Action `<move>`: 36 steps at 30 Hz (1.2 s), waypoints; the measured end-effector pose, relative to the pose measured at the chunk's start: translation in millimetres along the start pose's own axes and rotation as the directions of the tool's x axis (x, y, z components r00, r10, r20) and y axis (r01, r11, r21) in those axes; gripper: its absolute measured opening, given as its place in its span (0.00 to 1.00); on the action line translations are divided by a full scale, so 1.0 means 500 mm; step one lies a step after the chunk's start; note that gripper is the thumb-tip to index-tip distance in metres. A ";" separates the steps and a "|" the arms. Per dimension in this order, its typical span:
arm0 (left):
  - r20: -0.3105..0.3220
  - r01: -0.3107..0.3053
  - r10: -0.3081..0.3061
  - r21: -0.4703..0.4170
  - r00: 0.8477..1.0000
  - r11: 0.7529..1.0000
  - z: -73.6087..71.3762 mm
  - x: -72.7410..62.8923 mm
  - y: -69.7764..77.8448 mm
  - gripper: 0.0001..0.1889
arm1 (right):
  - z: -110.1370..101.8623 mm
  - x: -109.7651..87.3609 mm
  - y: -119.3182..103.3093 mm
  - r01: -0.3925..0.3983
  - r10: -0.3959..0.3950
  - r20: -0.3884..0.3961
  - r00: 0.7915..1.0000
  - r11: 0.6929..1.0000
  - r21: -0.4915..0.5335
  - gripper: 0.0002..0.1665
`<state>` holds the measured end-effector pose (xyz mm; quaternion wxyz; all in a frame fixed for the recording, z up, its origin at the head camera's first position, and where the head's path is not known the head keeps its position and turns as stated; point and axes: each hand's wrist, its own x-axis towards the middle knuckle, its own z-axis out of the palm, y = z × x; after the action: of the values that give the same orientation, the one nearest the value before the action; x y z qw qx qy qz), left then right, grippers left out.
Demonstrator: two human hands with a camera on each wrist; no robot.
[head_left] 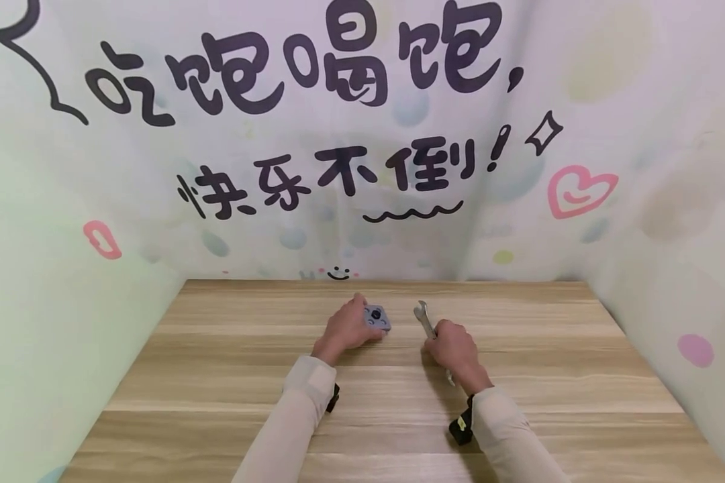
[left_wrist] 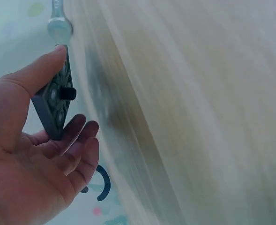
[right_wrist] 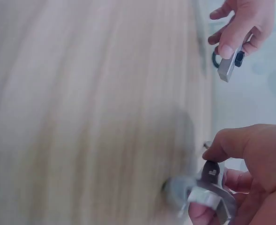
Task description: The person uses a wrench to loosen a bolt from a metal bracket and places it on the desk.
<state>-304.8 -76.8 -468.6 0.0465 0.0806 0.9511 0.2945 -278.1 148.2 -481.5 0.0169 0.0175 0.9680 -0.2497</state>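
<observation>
In the head view my left hand point(head_left: 343, 326) pinches a small grey square plate point(head_left: 384, 326) by its edges, thumb on one side and fingers on the other. A dark bolt point(head_left: 376, 314) sticks out of the plate's middle, with several round holes about it; the left wrist view shows the bolt point(left_wrist: 68, 93) from the side. To the right, my right hand point(head_left: 456, 347) grips a silver wrench point(head_left: 424, 319) round its shaft. One wrench end points towards the back wall, and the other shows below the hand. A gap separates plate and wrench.
Both hands are over a wood-grain table point(head_left: 362, 429). A pale printed backdrop point(head_left: 362, 248) with large dark writing stands along its back edge, and pale walls rise on both sides. A black device point(head_left: 461, 426) sits at the right wrist.
</observation>
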 end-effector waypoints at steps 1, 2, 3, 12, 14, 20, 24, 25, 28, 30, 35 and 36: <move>-0.006 0.006 -0.006 -0.019 1.000 1.000 -0.003 -0.001 0.001 0.37 | -0.001 0.001 -0.003 -0.004 0.004 0.005 1.000 1.000 0.007 0.09; -0.011 0.012 -0.012 -0.032 1.000 0.999 -0.005 -0.002 0.001 0.38 | -0.002 0.001 -0.005 -0.006 0.006 0.006 1.000 1.000 0.009 0.07; -0.015 0.014 -0.015 -0.041 1.000 0.999 -0.008 -0.003 0.002 0.38 | -0.001 0.001 -0.007 -0.007 0.007 0.006 1.000 1.000 0.015 0.06; -0.074 -0.033 0.023 -0.137 0.997 0.990 -0.040 -0.023 0.015 0.40 | 0.009 -0.014 0.002 0.026 -0.020 -0.090 0.996 0.997 0.068 0.05; -0.102 -0.052 0.036 -0.156 0.994 0.986 -0.050 -0.030 0.018 0.40 | 0.005 -0.019 -0.002 0.053 -0.037 -0.143 0.989 0.993 0.110 0.06; -0.227 -0.130 0.087 -0.181 0.970 0.975 -0.072 -0.061 0.021 0.36 | -0.026 -0.035 -0.037 0.201 -0.142 -0.266 0.954 0.956 0.212 0.09; -0.318 -0.180 0.121 -0.164 0.940 0.970 -0.081 -0.091 0.020 0.36 | -0.046 -0.051 -0.060 0.320 -0.245 -0.315 0.917 0.923 0.214 0.12; -0.333 -0.190 0.132 -0.149 0.934 0.970 -0.084 -0.098 0.020 0.36 | -0.049 -0.055 -0.065 0.346 -0.270 -0.320 0.908 0.915 0.208 0.12; -0.355 -0.212 0.160 -0.111 0.921 0.971 -0.092 -0.116 0.019 0.34 | -0.058 -0.069 -0.080 0.405 -0.332 -0.322 0.887 0.893 0.195 0.12; -0.360 -0.223 0.179 -0.086 0.916 0.971 -0.096 -0.122 0.019 0.34 | -0.062 -0.077 -0.088 0.434 -0.362 -0.330 0.871 0.884 0.176 0.12; -0.366 -0.234 0.198 -0.054 0.909 0.971 -0.096 -0.124 0.023 0.33 | -0.076 -0.088 -0.095 0.496 -0.431 -0.341 0.835 0.859 0.129 0.12; -0.364 -0.245 0.211 -0.049 0.907 0.968 -0.095 -0.123 0.025 0.33 | -0.080 -0.090 -0.093 0.503 -0.440 -0.337 0.832 0.855 0.125 0.12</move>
<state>-249.5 -104.1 -420.0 -0.1576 0.1340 0.9129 0.3518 -236.0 125.6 -422.3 -0.1927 -0.1840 0.9017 -0.3405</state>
